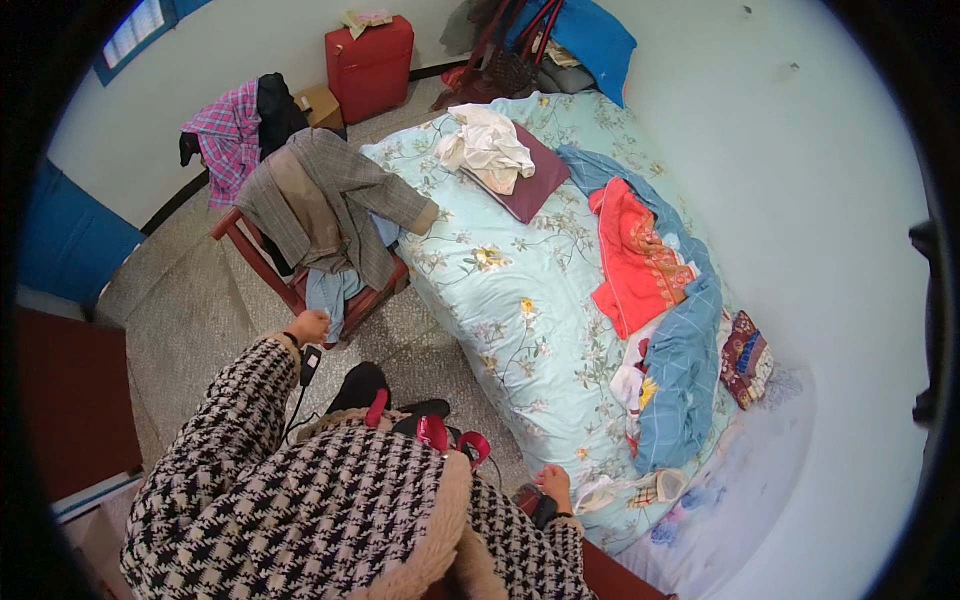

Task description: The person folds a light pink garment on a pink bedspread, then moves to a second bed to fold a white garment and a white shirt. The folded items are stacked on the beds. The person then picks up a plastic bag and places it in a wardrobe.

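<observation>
My left hand [311, 327] is beside the edge of a red wooden chair [259, 251], close to light blue cloth [335, 292] on its seat; whether it touches the cloth is unclear. A grey plaid jacket [360, 202] hangs over the chair, one sleeve reaching the bed. At the near edge of the bed is my right hand [553, 484], fingers curled, with no object visible in it. Before me the bed bears a floral sheet [487, 300], a white crumpled garment [491, 146] on a maroon cushion [536, 176], a red garment [637, 262] and a blue quilt [679, 382].
A red suitcase [370, 71] and a cardboard box [321, 105] stand by the far wall. Left of them lies a pink plaid shirt [229, 131]. A patterned cushion [746, 361] rests against the right wall. A black cable [300, 397] hangs beside my left wrist.
</observation>
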The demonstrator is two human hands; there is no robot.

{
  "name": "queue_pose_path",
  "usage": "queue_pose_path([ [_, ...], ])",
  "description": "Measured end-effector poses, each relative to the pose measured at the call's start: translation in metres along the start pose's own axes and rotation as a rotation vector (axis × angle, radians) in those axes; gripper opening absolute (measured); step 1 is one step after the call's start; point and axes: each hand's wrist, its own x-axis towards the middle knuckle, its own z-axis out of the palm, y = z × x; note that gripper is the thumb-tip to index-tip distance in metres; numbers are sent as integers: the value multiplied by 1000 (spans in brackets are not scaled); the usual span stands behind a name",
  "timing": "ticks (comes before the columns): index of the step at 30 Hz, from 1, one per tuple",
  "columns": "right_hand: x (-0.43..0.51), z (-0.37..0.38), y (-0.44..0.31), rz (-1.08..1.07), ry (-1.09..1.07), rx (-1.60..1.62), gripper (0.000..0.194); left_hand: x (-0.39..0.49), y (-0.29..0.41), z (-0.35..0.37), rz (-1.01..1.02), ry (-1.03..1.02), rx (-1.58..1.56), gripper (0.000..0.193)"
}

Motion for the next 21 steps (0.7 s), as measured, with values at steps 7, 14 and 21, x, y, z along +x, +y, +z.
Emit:
queue_pose_path([
  [7,64,-17,-82,-48,53,82,29,62,148,39,49,-27,165,23],
  [14,73,-9,-134,178,16,144,31,198,328,77,154,-58,298,37],
  [21,68,27,-175,285,30,259,32,317,445,91,421,210,580,75],
])
